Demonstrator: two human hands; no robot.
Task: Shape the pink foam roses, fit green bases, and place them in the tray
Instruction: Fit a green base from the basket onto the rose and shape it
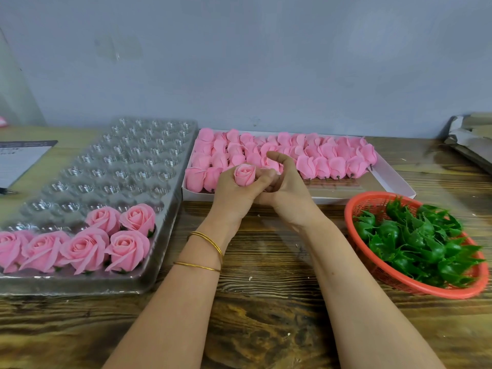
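Observation:
My left hand [234,194] grips a closed pink foam rose bud [245,174] upright over the table's middle. My right hand [286,190] rests against the left one, thumb raised, fingers touching the bud's side from the right. Behind the hands a white box [394,179] holds several rows of unshaped pink buds [319,158]. On the left lies a clear plastic tray [165,225] with many round cells; several opened roses with green bases [106,241] fill its near rows. A red mesh basket [356,206] at the right holds green bases [415,241].
The wooden table [266,315] runs to a grey wall behind. A printed sheet [18,161] and a pen tip [6,191] lie at the far left. Folded grey packaging [471,139] sits at the back right corner.

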